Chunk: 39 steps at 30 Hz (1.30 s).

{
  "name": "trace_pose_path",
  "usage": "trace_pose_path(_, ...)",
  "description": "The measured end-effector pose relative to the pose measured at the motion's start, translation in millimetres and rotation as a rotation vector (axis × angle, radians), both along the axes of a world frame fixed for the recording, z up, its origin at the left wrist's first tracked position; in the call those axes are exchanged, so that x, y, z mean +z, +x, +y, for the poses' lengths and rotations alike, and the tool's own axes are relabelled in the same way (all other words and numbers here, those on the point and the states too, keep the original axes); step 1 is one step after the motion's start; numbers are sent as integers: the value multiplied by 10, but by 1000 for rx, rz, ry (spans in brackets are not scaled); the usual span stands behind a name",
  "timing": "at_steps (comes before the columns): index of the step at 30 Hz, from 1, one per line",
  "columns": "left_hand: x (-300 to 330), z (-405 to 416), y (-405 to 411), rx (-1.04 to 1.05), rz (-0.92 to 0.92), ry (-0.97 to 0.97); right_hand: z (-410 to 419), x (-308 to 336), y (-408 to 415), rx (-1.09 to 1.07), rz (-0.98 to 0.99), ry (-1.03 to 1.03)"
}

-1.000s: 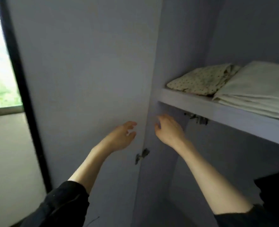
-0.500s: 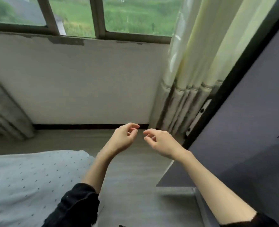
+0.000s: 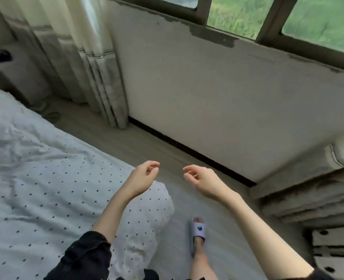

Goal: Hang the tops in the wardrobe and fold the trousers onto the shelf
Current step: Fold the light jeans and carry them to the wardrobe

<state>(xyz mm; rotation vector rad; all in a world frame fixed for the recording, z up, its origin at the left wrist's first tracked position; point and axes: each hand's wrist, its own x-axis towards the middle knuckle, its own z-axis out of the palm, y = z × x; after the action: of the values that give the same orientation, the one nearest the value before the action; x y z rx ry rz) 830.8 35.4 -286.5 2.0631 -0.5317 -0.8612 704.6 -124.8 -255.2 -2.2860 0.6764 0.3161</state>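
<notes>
We count two hands, the left hand [image 3: 142, 179] and the right hand [image 3: 204, 183], both bare and holding nothing. One bed [image 3: 31, 178] in dotted sheets, one slipper [image 3: 198, 229] on one foot. Two curtains: left curtain [image 3: 90, 57], right curtain [image 3: 316, 190]; two window panes [image 3: 233, 15] show.

No text, label, brand or number can be read anywhere; the slipper [image 3: 198, 229] bears only a small dark heart mark (a shape, not lettering)

Dotted bed [image 3: 36, 188], grey floor [image 3: 147, 146], curtains [image 3: 90, 57] (pale), window [image 3: 237, 15].
</notes>
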Motion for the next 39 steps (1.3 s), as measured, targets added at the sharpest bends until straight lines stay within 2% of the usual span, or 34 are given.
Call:
trace_pose_path(4,-101,-572,560,102,20,-1,-767,-95,743,149,21,-36)
trace_pose_path(7,5,-907,1001,279,12,-39,-1273,-68,1237,237,34,-47)
trace_pose_path(13,214,-1197,1699,526,-30,-38,-1778,91,2440,471,-4,-14)
trace_pose_path(20,99,-1078,2542,767,-39,0,-1526,109,4016,822,-47,0)
trace_pose_path(26,25,-745,3845,944,-75,-24,-1074,92,5721,1002,-58,1)
trace_pose_path(27,43,-735,3898,937,-80,-13,-1054,103,5788,1015,-70,-5)
trace_pose_path(30,154,-432,4637,1032,-98,4,-687,220,6661,1094,-85,10)
trace_pose_path(34,272,-147,5240,1096,-98,29,-297,294,7459,1188,-118,28)
trace_pose_path(39,154,447,6070,1247,-88,77,468,206,8617,1333,-113,70)
